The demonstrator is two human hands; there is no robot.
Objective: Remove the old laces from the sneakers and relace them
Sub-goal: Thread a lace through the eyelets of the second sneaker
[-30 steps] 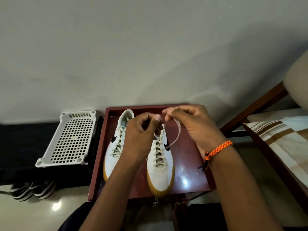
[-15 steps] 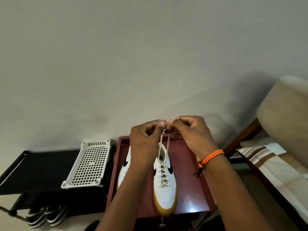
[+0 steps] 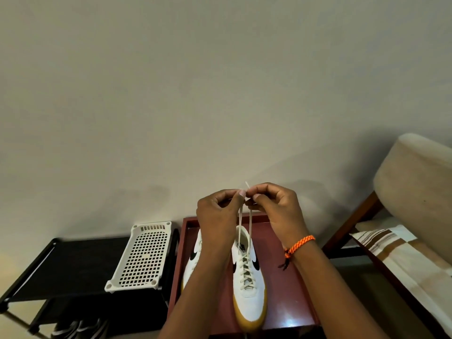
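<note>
Head view: laces point(image 3: 250, 231) taut above tray point(image 3: 288, 289).

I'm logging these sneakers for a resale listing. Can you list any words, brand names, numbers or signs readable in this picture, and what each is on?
No readable text anywhere.
Right sneaker: black swoosh-shaped marks on its sides, a symbol without letters.
Tongue tag of that sneaker: small dark patch, too small and blurred to read.
Left sneaker: one black swoosh-shaped mark, no letters.
White perforated tray: no print visible.

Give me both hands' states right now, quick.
Left hand: closed, fingers pinching one lace end pulled up from the sneaker.
Right hand: closed, fingers pinching the other lace end.
</note>
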